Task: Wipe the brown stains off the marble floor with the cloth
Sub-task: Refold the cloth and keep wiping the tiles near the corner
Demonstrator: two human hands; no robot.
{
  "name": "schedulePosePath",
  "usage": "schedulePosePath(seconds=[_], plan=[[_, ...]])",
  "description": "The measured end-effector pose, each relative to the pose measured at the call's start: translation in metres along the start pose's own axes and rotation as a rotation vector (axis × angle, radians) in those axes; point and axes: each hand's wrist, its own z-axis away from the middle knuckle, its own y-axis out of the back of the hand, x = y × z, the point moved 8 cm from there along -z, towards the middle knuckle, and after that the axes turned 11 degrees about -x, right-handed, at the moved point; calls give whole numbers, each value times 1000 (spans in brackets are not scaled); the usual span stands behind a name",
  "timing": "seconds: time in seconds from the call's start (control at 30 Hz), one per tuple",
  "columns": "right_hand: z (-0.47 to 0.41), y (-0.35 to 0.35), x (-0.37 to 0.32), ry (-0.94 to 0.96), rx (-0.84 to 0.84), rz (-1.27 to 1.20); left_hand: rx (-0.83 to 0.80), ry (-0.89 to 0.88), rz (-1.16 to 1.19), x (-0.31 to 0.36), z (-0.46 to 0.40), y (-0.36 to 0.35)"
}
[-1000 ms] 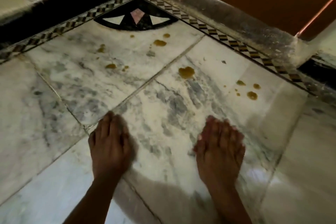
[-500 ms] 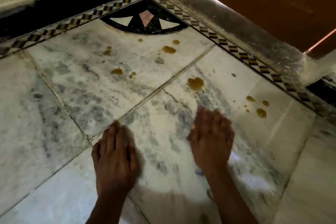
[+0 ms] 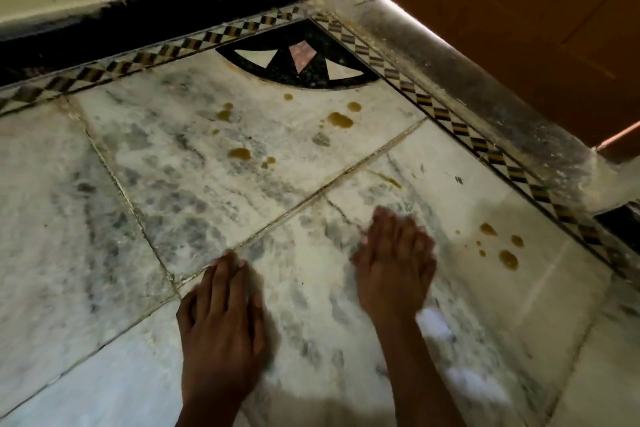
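On the marble floor (image 3: pixel 104 218), near the bottom of the view, left hand (image 3: pixel 221 319) laid flat, fingers straight and close together, palm down across a joint between slabs, gripping nothing. Just to the right and a little farther forward, right hand (image 3: pixel 394 263), blurred, fingers stretched out and together, palm down on the stone. No telling whether a cloth lies under that palm.

Ahead of the right hand, apart from the fingertips, a thin brown streak (image 3: pixel 386 179) on the same slab. To the right of that hand, a cluster of brown stains (image 3: pixel 508 259) near the checkered border (image 3: pixel 460 128). On the next slab forward, well apart from both hands, more brown drops (image 3: pixel 240 153) and a larger blot (image 3: pixel 341 120).

Beyond those, in the corner, a black fan-shaped inlay (image 3: pixel 298 62) with white and pink wedges, touching the border on two sides. Behind the border, a black skirting (image 3: pixel 138 14) on the left and a wooden door (image 3: pixel 519 28) on the right, with a line of light under its edge. Beside the right wrist, a pale bright patch (image 3: pixel 433 321), too blurred to identify.
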Motion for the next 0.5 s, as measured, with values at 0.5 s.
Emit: schedulePosePath(seconds=[0.5], plan=[[-14,-1,-4,49,42,44,-44,3,-5,-1,0,-1]])
